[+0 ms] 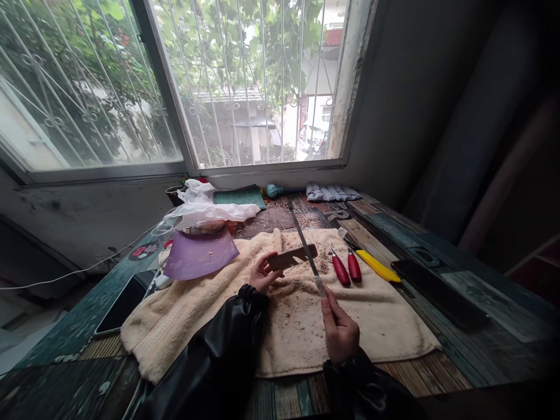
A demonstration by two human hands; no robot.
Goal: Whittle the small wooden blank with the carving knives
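My left hand [263,273] is closed on one end of a flat brown wooden piece [286,258], held tilted above the towel; pale narrow slots, like comb teeth, show along its lower edge. In my right hand [340,332] is the handle of a long, thin metal file [301,232]. The file's blade points away from me and crosses over the wooden piece's right end; whether they touch I cannot tell. Beneath both hands lies a cream towel [219,303] strewn with wood shavings. Two red-handled carving knives [339,269] rest on it, right of the wooden piece.
A yellow-handled tool [378,267] lies at the towel's right edge, beside a long dark object [440,294]. Left are a purple sheet [199,256] and a tablet-like device [126,303]. White plastic bags [214,214], a green mat [240,197] and a grey bundle [332,192] sit below the window.
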